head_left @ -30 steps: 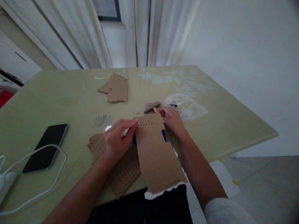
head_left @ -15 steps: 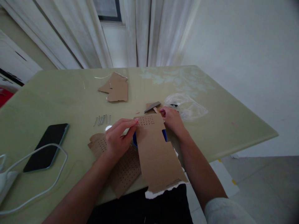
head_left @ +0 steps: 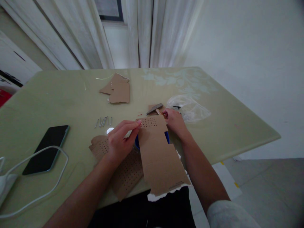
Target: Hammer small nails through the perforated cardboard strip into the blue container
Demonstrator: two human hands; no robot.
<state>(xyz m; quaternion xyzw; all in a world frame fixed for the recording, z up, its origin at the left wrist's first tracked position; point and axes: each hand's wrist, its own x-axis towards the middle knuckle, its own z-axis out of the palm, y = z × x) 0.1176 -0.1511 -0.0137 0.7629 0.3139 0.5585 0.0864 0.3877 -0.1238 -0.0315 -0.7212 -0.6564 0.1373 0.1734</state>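
Note:
A torn piece of cardboard point(head_left: 161, 158) lies in front of me, with rows of small holes near its far end. My left hand point(head_left: 122, 137) is at its far left corner, thumb and finger pinched together; whatever is between the fingertips is too small to make out. My right hand point(head_left: 176, 123) is closed around the wooden handle of a hammer point(head_left: 155, 109), whose grey head rests over a small cardboard scrap. Beneath the cardboard, a blue object point(head_left: 167, 137) shows at both sides, mostly hidden. Another hole-punched cardboard piece point(head_left: 129, 175) lies under my left forearm.
Several nails point(head_left: 104, 121) lie left of my hands, near a small white round object point(head_left: 109, 130). A phone point(head_left: 47, 150) and white cable point(head_left: 64, 155) are at left. Cardboard scraps point(head_left: 120, 91) lie farther back. A clear plastic bag point(head_left: 192, 109) sits beyond my right hand.
The view has shifted very slightly. Both hands, the cardboard and the hammer hold the same positions.

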